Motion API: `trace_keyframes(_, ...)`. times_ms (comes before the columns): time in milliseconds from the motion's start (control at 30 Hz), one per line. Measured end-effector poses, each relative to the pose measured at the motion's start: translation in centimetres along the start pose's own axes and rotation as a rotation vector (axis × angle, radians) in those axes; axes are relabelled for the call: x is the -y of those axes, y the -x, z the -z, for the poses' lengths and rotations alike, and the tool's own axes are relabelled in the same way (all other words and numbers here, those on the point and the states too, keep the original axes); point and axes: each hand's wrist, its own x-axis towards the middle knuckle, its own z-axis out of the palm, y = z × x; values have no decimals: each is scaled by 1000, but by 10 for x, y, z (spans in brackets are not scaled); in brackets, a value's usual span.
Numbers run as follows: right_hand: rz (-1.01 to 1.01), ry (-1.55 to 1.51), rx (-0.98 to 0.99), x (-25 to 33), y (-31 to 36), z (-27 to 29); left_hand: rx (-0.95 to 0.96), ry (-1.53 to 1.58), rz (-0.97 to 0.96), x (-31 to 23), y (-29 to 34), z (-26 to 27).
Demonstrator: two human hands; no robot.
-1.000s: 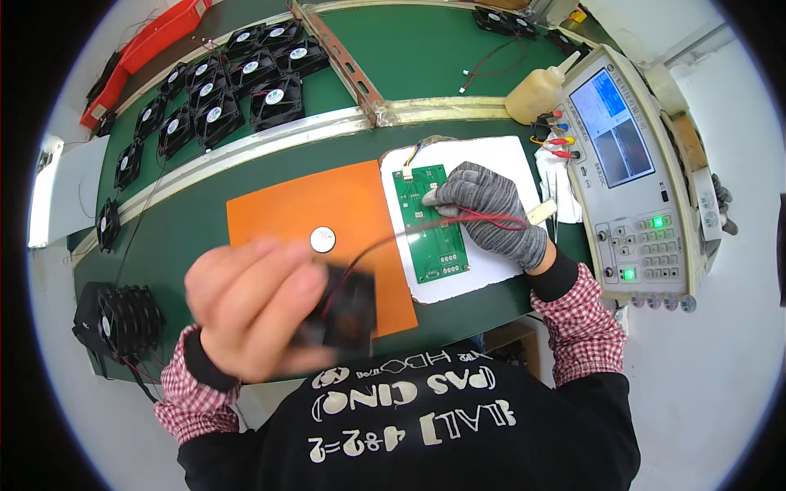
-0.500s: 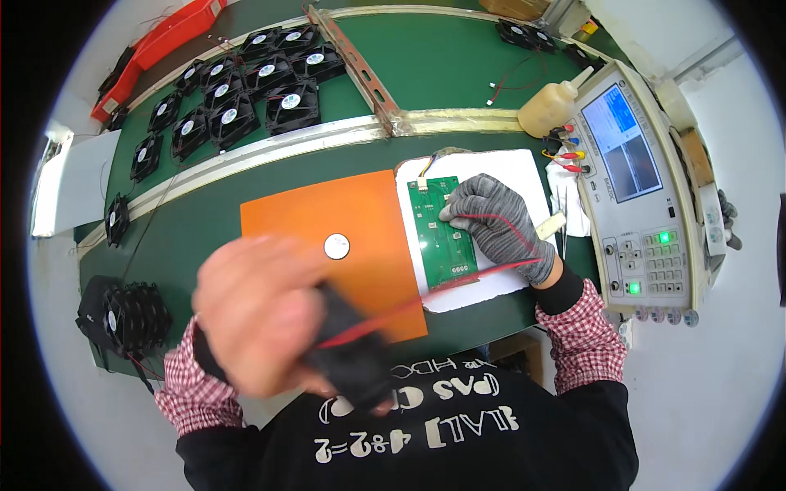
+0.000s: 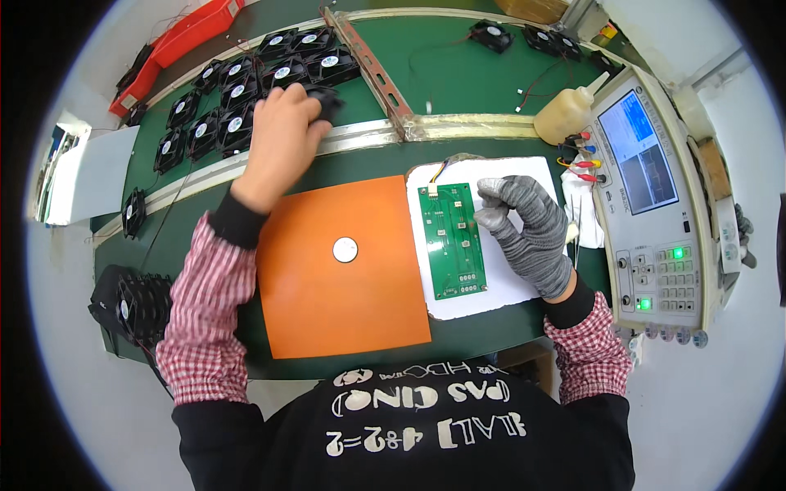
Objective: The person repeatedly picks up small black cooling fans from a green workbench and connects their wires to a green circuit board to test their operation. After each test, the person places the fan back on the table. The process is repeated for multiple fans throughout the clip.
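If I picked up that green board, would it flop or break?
The green board is probably stiff, being a flat, straight-edged plate. It may be fragile, with small parts on its face. The wires at its far end might tug.

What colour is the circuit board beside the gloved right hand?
The circuit board is green; the head view shows it best.
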Motion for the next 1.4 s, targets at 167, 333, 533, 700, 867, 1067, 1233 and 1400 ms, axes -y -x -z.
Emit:
trace_keyframes(167, 412, 53, 98, 37, -16, -12, -94, 240, -630, -87, 75, 65)
trace_keyframes(333, 384, 178, 149, 33, 0, -10, -60, 150, -785, -50, 115, 82)
trace_keyframes(533, 11, 481, 187, 7, -15, 9, -417, -6, 1, -13, 91, 83)
trace_keyframes(700, -460, -271, 141, 2, -6, -11, -23, 328, -256, -76, 126, 59)
trace_keyframes(867, -314, -177, 176, -7, 1, -11, 164, 598, -75, -77, 114, 64)
trace_keyframes(1067, -328, -158, 246, -9, -2, -11, 263, 582, -18, -81, 103, 55)
trace_keyframes(1233, -353, -204, 225, -12, 1, -13, 341, 459, -60, -85, 104, 49)
trace_keyframes(1400, -235, -126, 269, -11, 0, -13, 70, 288, -224, -88, 104, 63)
